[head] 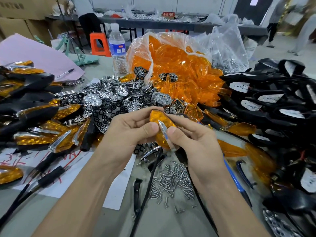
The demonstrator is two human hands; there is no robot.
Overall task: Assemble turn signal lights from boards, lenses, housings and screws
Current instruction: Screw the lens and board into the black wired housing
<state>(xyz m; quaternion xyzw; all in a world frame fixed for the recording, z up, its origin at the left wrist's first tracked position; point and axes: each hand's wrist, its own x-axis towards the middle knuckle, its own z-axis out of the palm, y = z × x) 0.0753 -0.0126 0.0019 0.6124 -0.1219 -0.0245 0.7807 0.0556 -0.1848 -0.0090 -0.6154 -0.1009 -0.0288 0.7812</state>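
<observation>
Seen from the head camera, I am holding an amber turn signal light [159, 117] between both hands, above the middle of the table [171, 224]. My left hand [135, 127] is gripping its left side with curled fingers, and my right hand [193, 139] is pinching the chrome trim strip [165, 134] running along it.

Bare table is showing only near me, around the loose screws [174, 178] just below my hands. Piles are crowding the other sides:
- finished lights [34, 117] on the left
- reflectors [109, 98] ahead
- the bag of amber lenses [179, 65] beyond them
- black housings [273, 100] on the right

A water bottle [118, 48] is showing white Chinese characters on a blue label. A red sign [168, 14] at the back is also carrying Chinese characters. The paper [13, 159] on the left is bearing red handwriting I cannot read.
</observation>
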